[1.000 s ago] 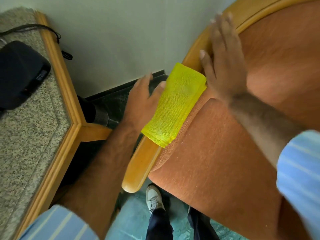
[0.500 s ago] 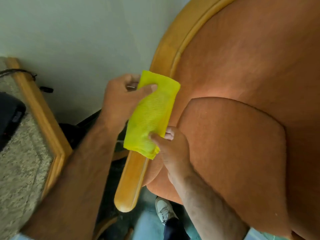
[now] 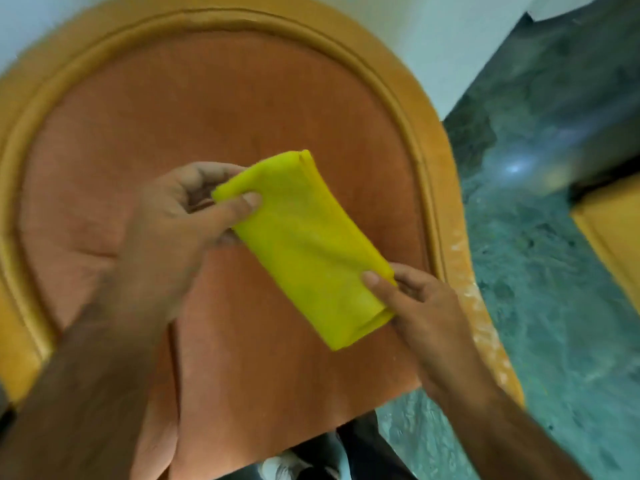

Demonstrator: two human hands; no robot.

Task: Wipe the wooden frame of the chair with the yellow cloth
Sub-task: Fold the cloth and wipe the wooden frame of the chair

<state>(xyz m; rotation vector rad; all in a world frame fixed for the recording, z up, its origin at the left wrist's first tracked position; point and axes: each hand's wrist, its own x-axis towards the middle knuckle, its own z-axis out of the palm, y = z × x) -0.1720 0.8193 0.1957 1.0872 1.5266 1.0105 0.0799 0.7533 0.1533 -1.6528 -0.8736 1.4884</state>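
Right hand [image 3: 420, 306] pinches the near end of the folded cloth [image 3: 304, 244]; left hand [image 3: 183, 220] pinches the far end. Long axis runs diagonally — near-right to far-left — above the orange cushion [image 3: 277, 393]. Earlier it lay on the wooden frame [image 3: 429, 133] — now lifted clear.

Yellow cloth [image 3: 304, 244], orange upholstery [image 3: 221, 109]

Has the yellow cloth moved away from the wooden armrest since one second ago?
Yes. The yellow cloth left the armrest and is now held in front of the orange backrest, clear of the wooden frame.
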